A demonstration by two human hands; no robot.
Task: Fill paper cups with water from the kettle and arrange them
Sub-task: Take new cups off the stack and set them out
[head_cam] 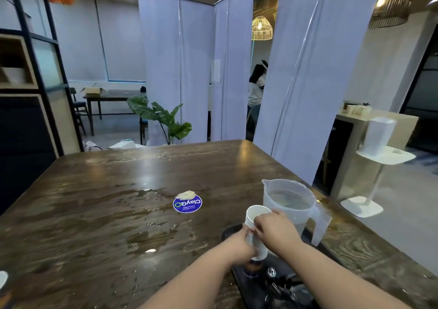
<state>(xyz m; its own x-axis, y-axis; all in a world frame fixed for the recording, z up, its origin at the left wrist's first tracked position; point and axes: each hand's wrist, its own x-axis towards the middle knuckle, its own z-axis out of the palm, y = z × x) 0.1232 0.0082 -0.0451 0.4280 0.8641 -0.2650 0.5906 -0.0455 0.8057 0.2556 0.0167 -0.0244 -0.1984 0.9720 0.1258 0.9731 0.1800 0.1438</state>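
Stack of paper cups [254, 232] held tilted over the black tray [239, 270], just beside the water-filled pitcher [290, 204]. Left hand [244, 240] wrapped round the stack's lower half, right hand [270, 224] pinching near the top rim. Best now: steady the base, peel one cup only, gently, no crushing. Puddles on the wooden table [106, 202], so land cups somewhere dry.

On the table [94, 202], a tray [241, 275] lies at the near right; the jug [289, 204] stands at its far end, the cup stack [256, 228] just left of it. A sticker [187, 204] lies further left.
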